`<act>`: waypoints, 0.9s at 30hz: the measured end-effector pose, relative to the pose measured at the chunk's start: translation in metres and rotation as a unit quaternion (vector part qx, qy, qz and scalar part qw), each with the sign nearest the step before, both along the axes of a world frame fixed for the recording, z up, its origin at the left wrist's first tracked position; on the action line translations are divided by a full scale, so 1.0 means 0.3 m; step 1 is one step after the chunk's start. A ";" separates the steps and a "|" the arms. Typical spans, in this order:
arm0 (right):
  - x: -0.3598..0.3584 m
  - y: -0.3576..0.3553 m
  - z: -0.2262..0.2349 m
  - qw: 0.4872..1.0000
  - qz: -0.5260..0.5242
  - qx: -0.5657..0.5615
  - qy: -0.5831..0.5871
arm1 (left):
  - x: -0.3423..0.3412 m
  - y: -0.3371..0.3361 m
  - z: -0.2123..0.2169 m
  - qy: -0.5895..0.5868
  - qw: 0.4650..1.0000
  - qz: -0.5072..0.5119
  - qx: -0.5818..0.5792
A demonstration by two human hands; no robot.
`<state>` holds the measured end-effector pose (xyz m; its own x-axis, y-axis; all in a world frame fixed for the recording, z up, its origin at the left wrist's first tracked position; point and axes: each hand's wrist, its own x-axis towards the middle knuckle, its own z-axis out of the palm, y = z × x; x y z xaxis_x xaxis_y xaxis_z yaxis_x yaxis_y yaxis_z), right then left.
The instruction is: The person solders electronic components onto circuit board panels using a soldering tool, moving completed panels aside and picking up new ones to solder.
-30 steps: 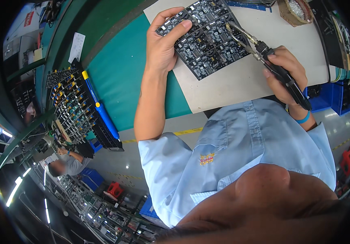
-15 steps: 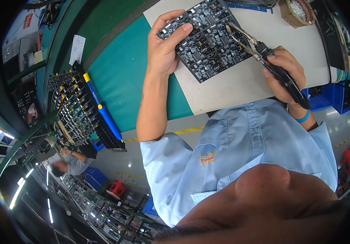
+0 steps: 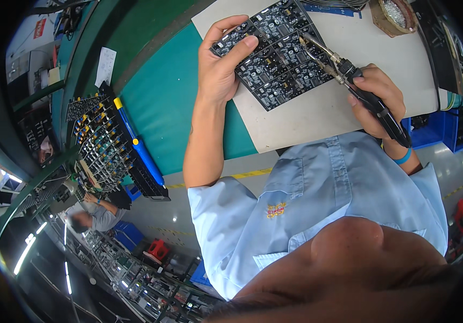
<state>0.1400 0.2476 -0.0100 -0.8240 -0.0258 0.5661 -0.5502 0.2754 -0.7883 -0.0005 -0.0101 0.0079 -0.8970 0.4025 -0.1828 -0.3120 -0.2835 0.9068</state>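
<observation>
Black, component-covered and rectangular, one circuit-board panel [image 3: 280, 54] is pinched between thumb and fingers of the left hand [image 3: 221, 70]. Right of that, the right hand [image 3: 383, 94] wraps round one black-handled, two-pronged tool [image 3: 367, 97], prongs over the panel; beyond this hand sits one brown tub [image 3: 380, 23].

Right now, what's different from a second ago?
Just a little: nearly everything slid slightly right and down together, so perhaps only the view shifted. Nothing was picked up or let go. The left hand still holds the circuit board, the right hand still grips the black two-pronged tool, and the blue-and-yellow tool still lies at the left.
</observation>
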 end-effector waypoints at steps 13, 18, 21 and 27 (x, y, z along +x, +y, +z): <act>0.011 -0.008 -0.005 1.000 0.007 0.010 0.018 | 0.008 0.003 0.005 0.018 1.000 -0.011 0.012; 0.021 -0.006 0.004 1.000 -0.015 0.012 0.013 | 0.009 0.005 0.005 0.019 1.000 -0.009 0.012; 0.013 -0.013 0.017 0.999 -0.048 0.000 0.007 | 0.011 0.003 0.010 0.011 1.000 -0.012 0.008; 0.017 -0.004 0.031 0.999 -0.043 0.005 0.002 | 0.014 0.008 0.025 0.007 1.000 -0.013 0.005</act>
